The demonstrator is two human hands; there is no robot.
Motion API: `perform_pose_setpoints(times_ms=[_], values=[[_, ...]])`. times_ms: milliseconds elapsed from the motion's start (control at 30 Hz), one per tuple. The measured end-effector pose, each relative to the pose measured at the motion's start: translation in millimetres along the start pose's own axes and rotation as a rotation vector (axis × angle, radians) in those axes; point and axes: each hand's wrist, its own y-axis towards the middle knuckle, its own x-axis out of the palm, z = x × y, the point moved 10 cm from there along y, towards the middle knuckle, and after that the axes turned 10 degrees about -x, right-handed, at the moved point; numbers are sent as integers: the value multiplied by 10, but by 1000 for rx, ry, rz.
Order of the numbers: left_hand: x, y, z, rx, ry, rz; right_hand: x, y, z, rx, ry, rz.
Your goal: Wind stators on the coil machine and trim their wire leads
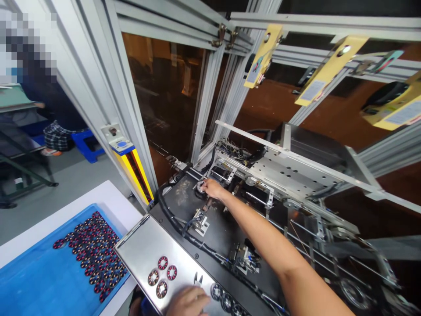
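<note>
My right hand reaches far over the black machine plate, its fingers closed on a ring-shaped part in a round fixture; the fingers partly cover it. At the bottom edge my left hand lies low over the metal tray, its visible fingers stretched to the right and partly cut off. Just above that hand, the jaws of small cutting pliers point away from me; their handles are hidden. Several red-and-black motor stators lie left of the hand, and several dark metal ring cores to its right.
A blue bin full of stators along one side stands on a white table at left. A yellow light-curtain post, aluminium frames, cables and rod mechanisms surround the plate. Yellow units hang overhead. Another person sits at far left.
</note>
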Motion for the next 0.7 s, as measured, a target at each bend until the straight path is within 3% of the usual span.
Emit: perform_pose_setpoints(times_ms=[100,200,333,467,600,700], values=[[376,124,123,132,140,16,-137,-154,-114,-85,-72,97],[595,136,131,192,230,21,-181,-386,-217,-197,-146,139],[700,81,56,203,279,-14,-68,-590,-286,-330,-203,83],[763,140,45,156,276,-96,-46,-572,-342,-362,-232,78],[636,272,159,48,193,-189,-265,-617,-521,-355,-215,134],[206,344,253,-106,56,-211,-571,-1006,-784,-359,-160,250]])
